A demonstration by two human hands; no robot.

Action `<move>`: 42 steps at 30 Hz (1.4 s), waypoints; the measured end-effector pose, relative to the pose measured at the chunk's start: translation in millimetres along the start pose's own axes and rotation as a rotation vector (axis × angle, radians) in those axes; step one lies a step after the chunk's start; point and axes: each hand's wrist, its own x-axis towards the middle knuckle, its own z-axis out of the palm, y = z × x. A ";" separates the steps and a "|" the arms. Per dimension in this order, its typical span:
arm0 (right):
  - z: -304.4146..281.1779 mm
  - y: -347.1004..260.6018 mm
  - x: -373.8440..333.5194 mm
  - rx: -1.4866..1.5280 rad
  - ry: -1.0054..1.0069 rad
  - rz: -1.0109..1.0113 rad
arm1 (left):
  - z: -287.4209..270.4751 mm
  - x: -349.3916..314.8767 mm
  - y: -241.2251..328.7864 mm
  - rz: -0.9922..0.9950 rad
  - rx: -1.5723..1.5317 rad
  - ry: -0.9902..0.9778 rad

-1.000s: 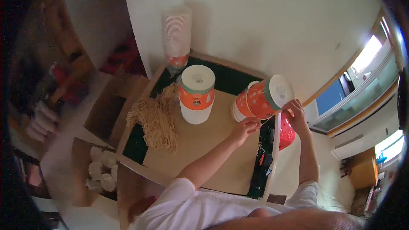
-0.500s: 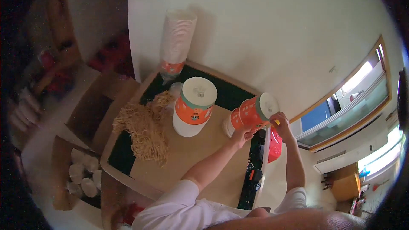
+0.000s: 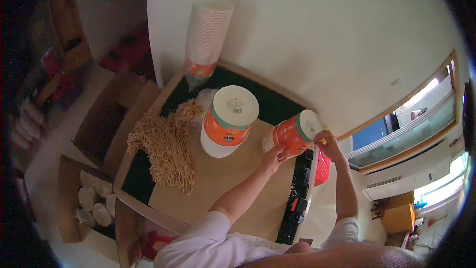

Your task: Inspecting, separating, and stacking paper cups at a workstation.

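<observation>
Both hands are on one orange and white paper cup, which is tipped on its side with the white bottom pointing up and to the right. The left hand has its grip wrapped around the lower left part of the cup, near the open end, and the right hand grips the bottom end from the right side. So the cup is off the surface, held in the air above its right half, close to the right edge.

Just to the left of it there's a stack of the same cups standing upside down on the brown cardboard sheet that covers the surface. Further left is a messy pile of tan paper shreds, partly on the cardboard and partly on the dark mat around it. At the back left corner a tall stack of white cups in a clear sleeve leans against the white wall.

Down on the floor to the left there's an open cardboard box with a few white bowls or cups inside. Something red sits just below the right hand, past the edge of the surface; can't tell what it is.
</observation>
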 end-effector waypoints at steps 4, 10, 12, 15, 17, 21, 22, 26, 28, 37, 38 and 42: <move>9.9 10.7 1.8 -0.052 -0.015 0.000 | -4.1 0.6 1.5 -0.019 0.011 0.041; 15.8 18.4 1.7 -0.037 -0.038 0.033 | -10.1 2.0 1.6 -0.010 0.013 0.054; 16.2 17.6 1.0 -0.034 -0.048 0.034 | -11.7 1.3 0.8 -0.010 0.011 0.050; 15.7 17.0 0.0 -0.018 -0.051 0.056 | -12.9 0.2 -2.1 -0.010 -0.013 0.063; 15.1 17.0 0.5 -0.051 -0.078 0.068 | -14.3 -0.2 -2.9 -0.009 0.011 0.064; 16.5 17.1 3.2 -0.018 -0.072 0.022 | -22.8 2.4 -4.5 -0.007 0.014 0.046; 16.5 21.0 3.2 -0.024 -0.055 0.012 | -23.7 3.1 -4.7 -0.011 0.016 0.041; 13.0 21.4 2.7 -0.054 -0.116 0.082 | -25.2 4.7 -5.5 -0.032 0.027 0.070; 15.9 20.7 3.3 -0.039 -0.119 0.084 | -30.2 6.3 -6.4 -0.024 0.036 0.087; 40.2 3.8 -7.3 -0.303 -0.049 0.037 | -65.5 8.9 -24.5 0.016 0.175 0.136; 43.1 5.4 -5.3 -0.293 -0.036 0.035 | -69.8 9.0 -25.0 0.044 0.185 0.172; 48.0 15.3 -8.5 -0.318 -0.050 -0.014 | -85.1 -9.3 -21.7 0.001 0.299 0.168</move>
